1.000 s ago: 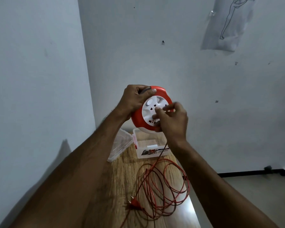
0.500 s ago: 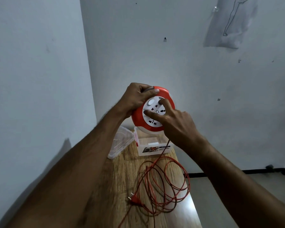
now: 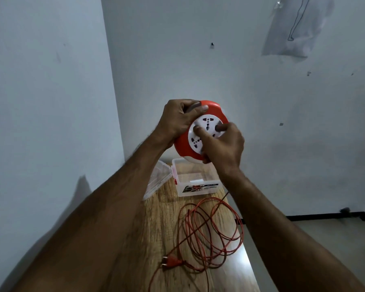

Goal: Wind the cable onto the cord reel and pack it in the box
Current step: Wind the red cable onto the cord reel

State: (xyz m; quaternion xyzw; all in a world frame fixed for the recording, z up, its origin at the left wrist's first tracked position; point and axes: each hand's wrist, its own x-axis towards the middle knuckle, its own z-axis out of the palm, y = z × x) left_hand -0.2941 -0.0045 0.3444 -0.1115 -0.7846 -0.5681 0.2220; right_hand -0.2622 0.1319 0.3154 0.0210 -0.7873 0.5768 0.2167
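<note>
I hold a round red cord reel with a white socket face up in front of the wall. My left hand grips its upper left rim and dark handle. My right hand lies over the white face, a finger and the thumb pressed into it. The red cable drops from the reel behind my right wrist into loose loops on the wooden table. Its red plug lies at the near left of the loops. The clear plastic box stands open at the table's far end.
The box's clear lid leans against the left wall beside the box. White walls close in on the left and behind. The table's right edge drops to the floor, where a black strip runs along the wall's base.
My right hand has shifted round the white face, from fingers at its centre to thumb and finger spread across it. The face has turned. The cable loops have shifted slightly.
</note>
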